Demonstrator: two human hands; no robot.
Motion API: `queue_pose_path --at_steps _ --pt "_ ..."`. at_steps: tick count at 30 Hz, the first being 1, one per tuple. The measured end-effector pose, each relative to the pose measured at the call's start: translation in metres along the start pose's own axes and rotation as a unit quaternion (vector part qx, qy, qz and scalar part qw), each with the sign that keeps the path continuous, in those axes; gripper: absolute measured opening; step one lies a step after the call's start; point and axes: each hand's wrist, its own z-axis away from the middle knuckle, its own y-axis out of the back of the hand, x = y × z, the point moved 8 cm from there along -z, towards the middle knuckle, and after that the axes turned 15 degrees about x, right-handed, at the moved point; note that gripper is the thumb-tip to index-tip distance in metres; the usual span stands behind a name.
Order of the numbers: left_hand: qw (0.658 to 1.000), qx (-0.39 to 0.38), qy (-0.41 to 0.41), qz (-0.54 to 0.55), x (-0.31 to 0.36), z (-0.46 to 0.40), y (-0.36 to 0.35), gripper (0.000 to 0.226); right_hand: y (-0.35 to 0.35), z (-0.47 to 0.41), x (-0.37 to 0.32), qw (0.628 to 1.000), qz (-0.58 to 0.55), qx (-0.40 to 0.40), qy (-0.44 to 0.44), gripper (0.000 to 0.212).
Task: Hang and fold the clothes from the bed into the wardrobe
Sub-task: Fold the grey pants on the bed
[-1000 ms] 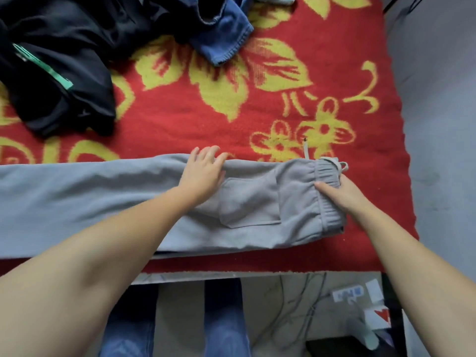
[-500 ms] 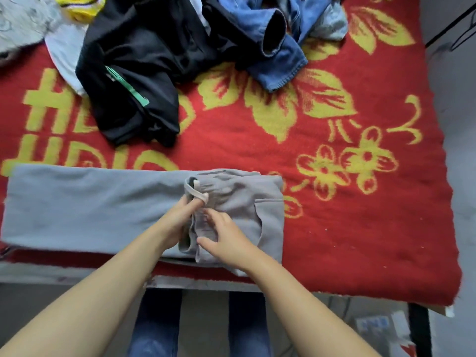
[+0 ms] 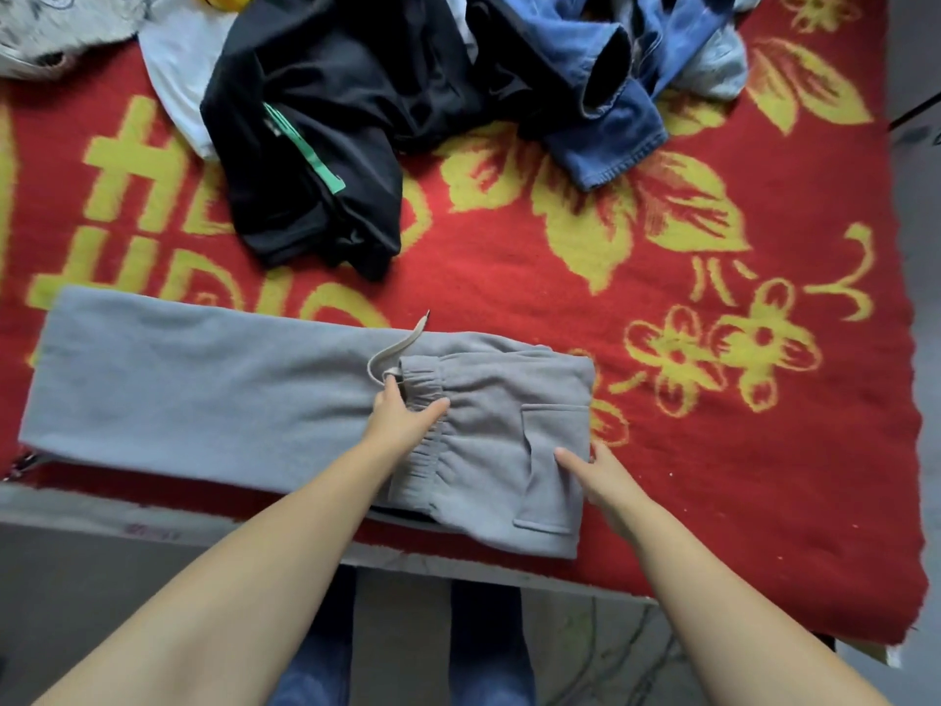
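Sweatpants [image 3: 214, 389], grey and laid flat along the near edge of the bed [image 3: 764, 527], were only partly folded: the waistband end had been turned over onto the legs, making a doubled block at the right with a patch pocket on top, while the long leg section stretched out unfolded to the left. My left hand [image 3: 402, 420] rested on the elastic waistband, fingers loosely spread and pressing the cloth flat beside the drawstring [image 3: 394, 351]. My right hand [image 3: 601, 473] lay at the folded right edge, fingers straight, thumb on top of the pocket, steadying rather than pinching. I judged one fold made and at least one more needed before this piece could go anywhere. Beyond it, farther up the red and yellow blanket [image 3: 509, 277], a black garment [image 3: 326, 145] with a green stripe, blue jeans [image 3: 611, 129] and some pale clothes [image 3: 178, 58] lay crumpled and untouched. No wardrobe showed, so most of the task remained.
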Motion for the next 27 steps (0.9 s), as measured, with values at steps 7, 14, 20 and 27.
queue_pose_path --at_steps 7,14,20,27 --pt "0.996 -0.043 -0.075 -0.003 0.038 0.007 -0.042 0.064 0.014 0.001 -0.008 0.998 -0.059 0.003 -0.026 0.025" --pt "0.997 0.016 0.014 -0.072 -0.022 0.019 -0.012 0.024 0.005 0.025 -0.027 0.996 -0.078 -0.041 -0.002 0.036" --pt "0.988 0.111 -0.097 -0.047 -0.026 0.007 0.036 0.018 -0.001 0.033 -0.060 0.996 0.002 0.017 0.085 0.049" --pt "0.923 -0.183 0.080 0.328 0.002 0.045 0.028 0.051 -0.077 0.128 -0.173 0.970 0.089 0.010 0.227 0.036"
